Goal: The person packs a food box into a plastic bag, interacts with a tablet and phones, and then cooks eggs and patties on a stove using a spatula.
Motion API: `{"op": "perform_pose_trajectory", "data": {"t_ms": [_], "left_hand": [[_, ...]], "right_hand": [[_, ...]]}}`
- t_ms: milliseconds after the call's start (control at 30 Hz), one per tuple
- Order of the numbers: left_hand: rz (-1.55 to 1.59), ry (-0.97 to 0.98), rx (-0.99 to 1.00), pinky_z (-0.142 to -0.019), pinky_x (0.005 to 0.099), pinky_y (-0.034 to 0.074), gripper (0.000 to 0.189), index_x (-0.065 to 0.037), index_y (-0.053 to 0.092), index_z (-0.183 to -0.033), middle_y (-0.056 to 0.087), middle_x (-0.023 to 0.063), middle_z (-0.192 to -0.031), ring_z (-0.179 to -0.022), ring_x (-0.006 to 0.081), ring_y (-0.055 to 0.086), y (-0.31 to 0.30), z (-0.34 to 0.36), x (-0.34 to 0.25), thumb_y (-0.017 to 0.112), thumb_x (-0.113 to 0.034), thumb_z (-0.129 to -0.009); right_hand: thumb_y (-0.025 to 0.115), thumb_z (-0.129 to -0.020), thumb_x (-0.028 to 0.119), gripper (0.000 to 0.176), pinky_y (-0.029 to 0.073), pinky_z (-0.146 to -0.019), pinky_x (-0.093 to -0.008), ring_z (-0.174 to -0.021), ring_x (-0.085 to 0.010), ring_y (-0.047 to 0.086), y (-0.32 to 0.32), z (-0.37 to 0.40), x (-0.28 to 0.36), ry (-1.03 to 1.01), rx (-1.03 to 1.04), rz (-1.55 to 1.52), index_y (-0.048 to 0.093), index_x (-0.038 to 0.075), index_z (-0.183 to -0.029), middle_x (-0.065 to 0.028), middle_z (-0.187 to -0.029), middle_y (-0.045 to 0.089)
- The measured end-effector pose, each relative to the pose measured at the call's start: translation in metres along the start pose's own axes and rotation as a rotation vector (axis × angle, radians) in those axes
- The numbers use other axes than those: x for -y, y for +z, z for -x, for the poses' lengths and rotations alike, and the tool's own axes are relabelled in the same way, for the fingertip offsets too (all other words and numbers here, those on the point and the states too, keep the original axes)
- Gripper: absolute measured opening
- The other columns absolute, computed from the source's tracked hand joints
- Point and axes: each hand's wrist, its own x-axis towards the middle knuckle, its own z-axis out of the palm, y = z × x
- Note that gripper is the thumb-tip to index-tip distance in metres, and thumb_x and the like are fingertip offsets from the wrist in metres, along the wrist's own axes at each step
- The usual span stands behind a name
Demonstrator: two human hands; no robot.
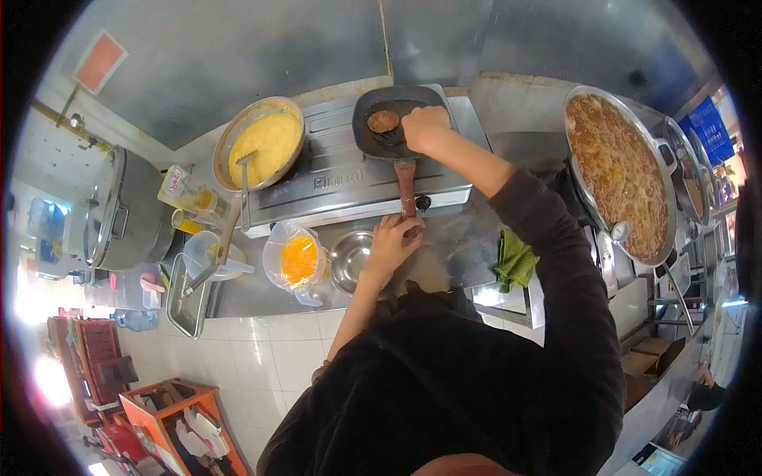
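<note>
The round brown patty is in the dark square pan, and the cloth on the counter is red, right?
No. The head view shows the cloth is green, not red. The round brown patty is in the dark square pan.

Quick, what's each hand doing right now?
Left hand: closed on the pan handle.
Right hand: closed on a dark utensil beside the patty.

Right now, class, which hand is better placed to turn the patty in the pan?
Probably the right hand: it hovers over the pan, right beside the brown patty, apparently holding a dark utensil. The left hand holds the end of the pan's handle, farther from the patty.
</note>
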Motion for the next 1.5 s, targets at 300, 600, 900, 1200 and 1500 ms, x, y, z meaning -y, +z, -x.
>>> {"op": "perform_pose_trajectory", "data": {"t_ms": [300,600,900,1200,1500], "left_hand": [[-0.016,0.003,-0.031,-0.076,0.0387,0.043,0.023,-0.016,0.064,-0.096,0.058,0.0069,-0.081,-0.081,0.0261,0.054,-0.009,0.0,-0.011,0.065,-0.016,-0.073],[-0.01,0.019,-0.015,-0.076,0.0382,0.043,0.023,-0.015,0.064,-0.096,0.058,0.0071,-0.081,-0.08,0.0265,0.053,-0.01,0.0,-0.007,0.065,-0.017,-0.073],[-0.003,-0.04,-0.006,-0.075,0.042,0.041,0.023,-0.022,0.064,-0.095,0.056,0.0036,-0.087,-0.091,0.0262,0.052,-0.012,0.002,-0.008,0.066,-0.022,-0.071],[-0.026,-0.043,0.011,-0.079,0.0395,0.041,0.02,-0.019,0.063,-0.095,0.059,0.005,-0.083,-0.088,0.0262,0.053,-0.013,0.002,-0.009,0.064,-0.019,-0.075],[0.027,-0.036,0.037,-0.077,0.0413,0.04,0.023,-0.022,0.062,-0.096,0.056,0.0036,-0.088,-0.09,0.0262,0.053,-0.006,0.002,-0.001,0.064,-0.023,-0.073]], "right_hand": [[0.051,-0.084,0.014,0.021,0.054,-0.068,-0.0352,-0.088,-0.0241,0.066,0.055,-0.02,0.005,0.074,-0.2,-0.086,0.069,0.008,-0.093,-0.01,-0.096,0.066],[0.053,-0.086,0.022,0.024,0.052,-0.063,-0.0382,-0.075,-0.0284,0.066,0.062,0.013,-0.014,0.049,-0.386,-0.139,0.069,0.005,-0.08,-0.0122,-0.076,0.066],[0.059,-0.083,0.033,0.029,0.049,-0.056,-0.0393,-0.06,-0.0274,0.063,0.073,0.034,-0.038,0.013,-0.123,-0.863,0.066,0.005,-0.082,-0.0147,-0.066,0.062],[0.061,-0.082,0.036,0.032,0.043,-0.049,-0.0347,-0.045,-0.0229,0.052,0.059,0.07,-0.072,0.214,-0.018,-1.078,0.067,0.005,-0.089,-0.0102,-0.059,0.059],[0.056,-0.083,0.029,0.026,0.049,-0.057,-0.0371,-0.069,-0.0259,0.065,0.059,0.094,-0.077,0.29,-0.484,0.023,0.068,0.007,-0.08,-0.0124,-0.073,0.065]]}}
